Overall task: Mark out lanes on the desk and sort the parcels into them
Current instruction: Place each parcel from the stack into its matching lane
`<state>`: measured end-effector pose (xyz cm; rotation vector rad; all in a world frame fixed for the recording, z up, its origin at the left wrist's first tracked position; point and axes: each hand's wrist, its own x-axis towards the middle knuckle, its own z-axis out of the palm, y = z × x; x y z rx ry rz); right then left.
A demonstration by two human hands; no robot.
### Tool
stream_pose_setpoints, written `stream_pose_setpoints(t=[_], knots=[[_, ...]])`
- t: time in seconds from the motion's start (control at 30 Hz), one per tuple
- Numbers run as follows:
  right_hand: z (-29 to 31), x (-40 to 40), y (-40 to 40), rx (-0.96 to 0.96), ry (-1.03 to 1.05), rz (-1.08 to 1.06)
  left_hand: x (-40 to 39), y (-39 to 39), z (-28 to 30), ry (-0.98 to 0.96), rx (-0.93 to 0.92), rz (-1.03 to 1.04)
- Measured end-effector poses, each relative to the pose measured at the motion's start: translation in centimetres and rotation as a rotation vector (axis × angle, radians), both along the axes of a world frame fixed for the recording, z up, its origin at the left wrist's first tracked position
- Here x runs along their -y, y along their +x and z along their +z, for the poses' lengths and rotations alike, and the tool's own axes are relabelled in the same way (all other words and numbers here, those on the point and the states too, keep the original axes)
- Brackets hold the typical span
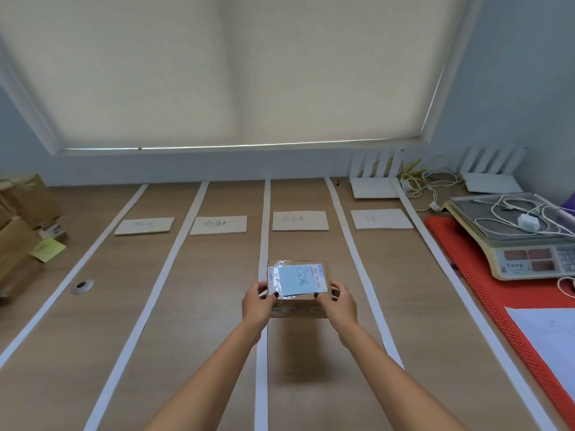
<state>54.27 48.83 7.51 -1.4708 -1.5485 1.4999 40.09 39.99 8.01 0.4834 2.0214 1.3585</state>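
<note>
While the tape lanes (pixel 264 244) are already laid and carded, a parcel (pixel 297 283) is gripped by the left hand (pixel 257 301) and right hand (pixel 338 301), just right of the middle tape; more boxes (pixel 21 231) are stacked far left of it, seemingly unsorted.

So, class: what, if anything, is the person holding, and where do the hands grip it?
A small brown cardboard parcel: left hand and right hand grip its two near corners.
</note>
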Motion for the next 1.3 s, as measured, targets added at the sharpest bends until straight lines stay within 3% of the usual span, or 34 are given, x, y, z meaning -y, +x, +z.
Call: stream_pose_setpoints(t=[0.77,1.03,1.3], knots=[[-6.4,-18.9,-13.7,0.012,-0.013,0.128,-19.2,-13.2,-6.3,-0.047,0.004,0.061],[-9.1,-21.4,-15.6,0.029,0.023,0.061,-21.9,-15.0,-9.0,-0.009,0.023,0.026],[-8.0,-20.9,-14.5,0.087,-0.006,0.109,-21.6,-14.9,-7.5,-0.035,0.023,-0.057]])
